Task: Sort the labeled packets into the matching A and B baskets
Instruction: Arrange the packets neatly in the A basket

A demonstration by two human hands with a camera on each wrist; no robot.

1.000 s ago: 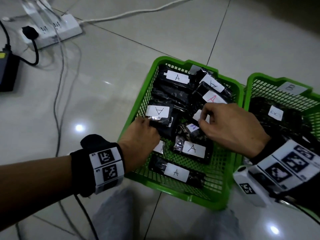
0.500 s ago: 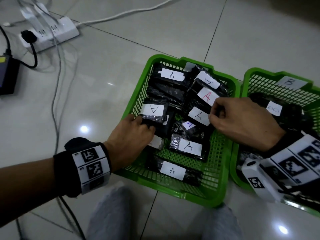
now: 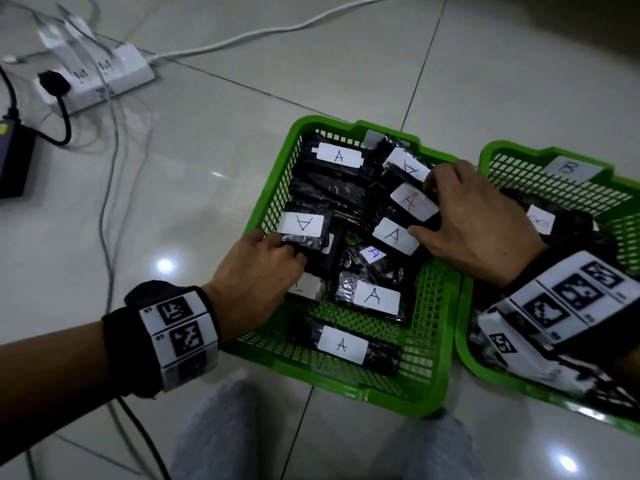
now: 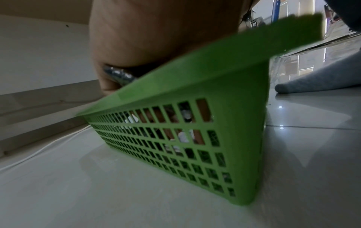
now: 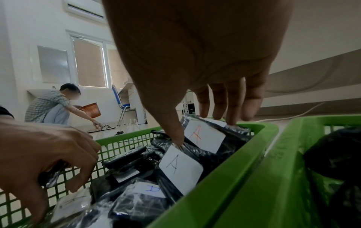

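Two green baskets sit side by side on the tile floor. The A basket point(image 3: 429, 386) holds several black packets with white A labels. The B basket point(image 3: 485, 362) carries a B tag point(image 3: 568, 168) and a B packet point(image 3: 540, 220). My left hand point(image 3: 294, 249) reaches over the A basket's left wall and grips the packet with the upside-down A label point(image 3: 301, 225). My right hand point(image 3: 424, 207) pinches the red-A packet point(image 3: 412, 202) between thumb and fingers; in the right wrist view the thumb point(image 5: 175, 135) presses its near edge beside the red-A label point(image 5: 203, 135).
A white power strip point(image 3: 97, 74) with cables and a black adapter point(image 3: 10, 161) lie on the floor at far left. My grey trouser knees point(image 3: 214, 431) are just before the baskets. In the right wrist view another person point(image 5: 48, 106) crouches far off with an orange basket point(image 5: 91, 110).
My right hand has moved from the basket's middle toward its far right side and taken hold of the red-A packet. My left hand stays on the upside-down A packet.
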